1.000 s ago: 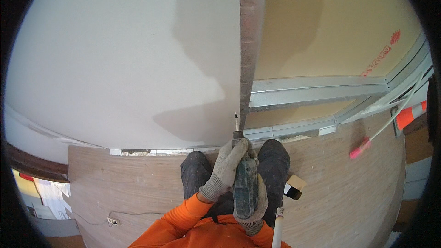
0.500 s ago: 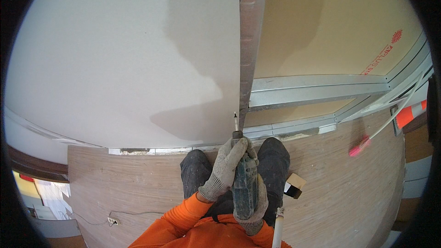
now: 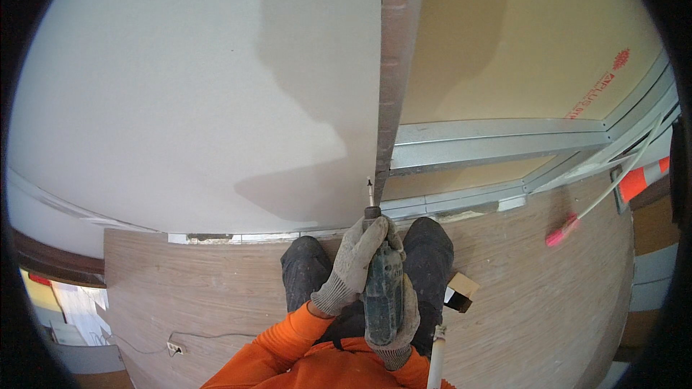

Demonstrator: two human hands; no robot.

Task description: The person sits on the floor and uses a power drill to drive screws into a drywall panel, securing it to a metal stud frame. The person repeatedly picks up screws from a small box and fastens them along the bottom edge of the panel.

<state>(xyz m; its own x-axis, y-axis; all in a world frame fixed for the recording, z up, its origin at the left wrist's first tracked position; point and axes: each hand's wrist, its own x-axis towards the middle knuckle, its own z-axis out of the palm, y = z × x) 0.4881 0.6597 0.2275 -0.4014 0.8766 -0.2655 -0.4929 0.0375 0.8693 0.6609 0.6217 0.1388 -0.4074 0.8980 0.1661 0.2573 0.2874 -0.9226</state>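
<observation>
Holding a scuffed, dusty, dark green-grey power tool (image 3: 384, 299) lengthwise; pointing its black nose (image 3: 373, 212) and slim, pale bit (image 3: 371, 195) toward the white wall panel (image 3: 180, 101), near the panel's right edge.

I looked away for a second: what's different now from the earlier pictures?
Very little: the view has shifted slightly, so I can't tell whether the drill itself moved. Nothing was taken hold of or let go. The left hand and right hand still hold the drill, and the box stays on the floor.
</observation>
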